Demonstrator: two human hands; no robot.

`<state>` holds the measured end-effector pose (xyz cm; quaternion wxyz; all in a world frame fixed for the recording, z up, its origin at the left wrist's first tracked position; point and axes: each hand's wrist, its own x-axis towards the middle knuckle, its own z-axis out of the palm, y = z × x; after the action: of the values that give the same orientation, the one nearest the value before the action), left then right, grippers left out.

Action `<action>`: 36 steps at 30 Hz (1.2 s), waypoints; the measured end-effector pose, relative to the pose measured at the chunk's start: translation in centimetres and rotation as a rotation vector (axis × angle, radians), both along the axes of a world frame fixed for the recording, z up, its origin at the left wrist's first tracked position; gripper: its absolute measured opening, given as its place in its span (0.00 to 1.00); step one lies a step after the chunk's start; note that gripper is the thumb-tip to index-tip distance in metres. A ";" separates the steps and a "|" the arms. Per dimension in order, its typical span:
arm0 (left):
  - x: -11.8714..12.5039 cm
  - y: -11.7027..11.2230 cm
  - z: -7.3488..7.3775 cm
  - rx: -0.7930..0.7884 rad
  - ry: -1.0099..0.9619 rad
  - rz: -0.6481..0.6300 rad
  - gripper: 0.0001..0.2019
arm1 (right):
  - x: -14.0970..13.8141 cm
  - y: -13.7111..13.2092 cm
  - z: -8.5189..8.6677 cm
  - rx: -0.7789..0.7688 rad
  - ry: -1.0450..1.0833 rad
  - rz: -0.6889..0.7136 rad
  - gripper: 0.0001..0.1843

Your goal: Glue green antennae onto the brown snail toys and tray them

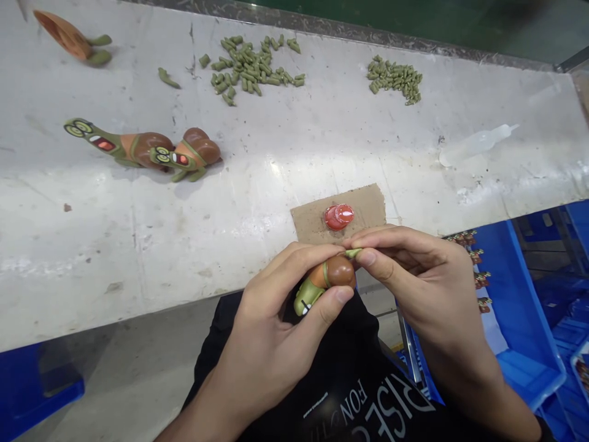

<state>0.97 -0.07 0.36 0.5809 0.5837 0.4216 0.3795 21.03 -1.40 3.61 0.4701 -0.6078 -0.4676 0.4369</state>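
Note:
In the head view my left hand (285, 319) is closed around a toy figure (319, 279) with a green head, an orange middle and a round brown body. Between the thumb and fingers of my right hand (427, 282) is a small green piece (353, 252), pinched against the brown end of the figure. Whether the piece is joined to it cannot be made out. Just beyond my fingers a glossy red round item (339, 217) rests on a scrap of cardboard (368, 212).
Two similar toy figures (151, 149) lie at the left. Farther back are a large pile of green pieces (251, 64), a smaller pile (396, 78) and an orange hollow part (62, 35). A translucent bottle (476, 144) lies right. Blue crates (529, 307) holding figures stand below the table's right side.

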 end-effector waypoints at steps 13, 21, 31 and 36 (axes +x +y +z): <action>-1.1 0.0 -1.3 0.378 -0.027 -0.043 0.28 | -0.4 -2.1 0.9 0.327 -0.295 0.123 0.23; -1.8 0.3 -0.9 0.416 -0.014 -0.055 0.22 | -0.1 -1.6 2.3 0.367 -0.335 0.271 0.26; -2.5 1.2 -0.7 -0.082 -0.144 0.392 0.08 | 1.0 10.3 0.8 0.373 -0.570 0.175 0.08; -2.1 2.2 -1.1 -0.094 -0.092 0.453 0.09 | -2.2 21.1 -1.7 0.235 -0.702 0.310 0.12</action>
<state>-1.14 2.15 -0.74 0.5262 0.4287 0.5319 0.5065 18.88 19.72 1.94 0.2766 -0.5844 -0.7329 0.2119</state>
